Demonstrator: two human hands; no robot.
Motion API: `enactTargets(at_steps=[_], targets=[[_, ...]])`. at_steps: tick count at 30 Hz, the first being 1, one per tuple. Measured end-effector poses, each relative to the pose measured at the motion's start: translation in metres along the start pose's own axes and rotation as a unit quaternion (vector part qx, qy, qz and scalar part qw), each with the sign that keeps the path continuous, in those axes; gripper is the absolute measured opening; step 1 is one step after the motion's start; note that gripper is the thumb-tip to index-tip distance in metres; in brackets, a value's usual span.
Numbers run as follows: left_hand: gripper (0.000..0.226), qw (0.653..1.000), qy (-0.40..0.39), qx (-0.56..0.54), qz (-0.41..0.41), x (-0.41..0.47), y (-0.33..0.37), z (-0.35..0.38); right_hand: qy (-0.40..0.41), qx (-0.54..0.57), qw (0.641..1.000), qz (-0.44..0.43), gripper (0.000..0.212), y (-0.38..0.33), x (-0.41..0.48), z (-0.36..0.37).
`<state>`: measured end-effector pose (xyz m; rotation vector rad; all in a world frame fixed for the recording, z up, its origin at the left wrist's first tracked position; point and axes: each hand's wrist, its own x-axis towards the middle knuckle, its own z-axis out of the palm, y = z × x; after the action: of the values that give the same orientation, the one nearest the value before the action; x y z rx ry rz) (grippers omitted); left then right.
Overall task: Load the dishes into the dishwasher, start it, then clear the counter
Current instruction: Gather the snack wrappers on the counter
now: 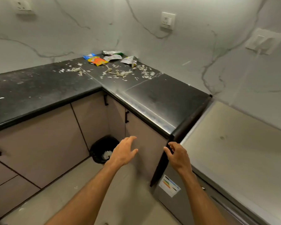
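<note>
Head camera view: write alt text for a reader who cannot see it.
A person's right hand touches the black top edge of a grey dishwasher door, while the open left hand hovers beside it. Behind, a black corner counter holds snack wrappers and scattered pale scraps. A black bin stands on the floor below.
</note>
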<state>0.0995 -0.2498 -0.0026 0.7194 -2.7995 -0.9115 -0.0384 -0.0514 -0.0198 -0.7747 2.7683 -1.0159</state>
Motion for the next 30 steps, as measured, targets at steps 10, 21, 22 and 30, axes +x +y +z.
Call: enactTargets(at_steps=[10, 21, 22, 30], targets=[[0.057, 0.995, 0.063, -0.011, -0.082, 0.055, -0.122, -0.099, -0.044, 0.004, 0.997, -0.062, 0.037, -0.106, 0.101, 0.089], [0.058, 0.989, 0.090, -0.008, -0.118, 0.122, -0.194, -0.150, -0.086, 0.034, 0.990, -0.107, 0.037, -0.182, 0.191, 0.169], [0.058, 0.989, 0.092, -0.006, -0.118, 0.131, -0.197, -0.153, -0.089, 0.036, 0.990, -0.107, 0.037, -0.186, 0.202, 0.174], [0.058, 0.986, 0.103, 0.007, -0.128, 0.234, -0.222, -0.190, -0.087, 0.065, 0.988, -0.113, 0.031, -0.214, 0.319, 0.204]])
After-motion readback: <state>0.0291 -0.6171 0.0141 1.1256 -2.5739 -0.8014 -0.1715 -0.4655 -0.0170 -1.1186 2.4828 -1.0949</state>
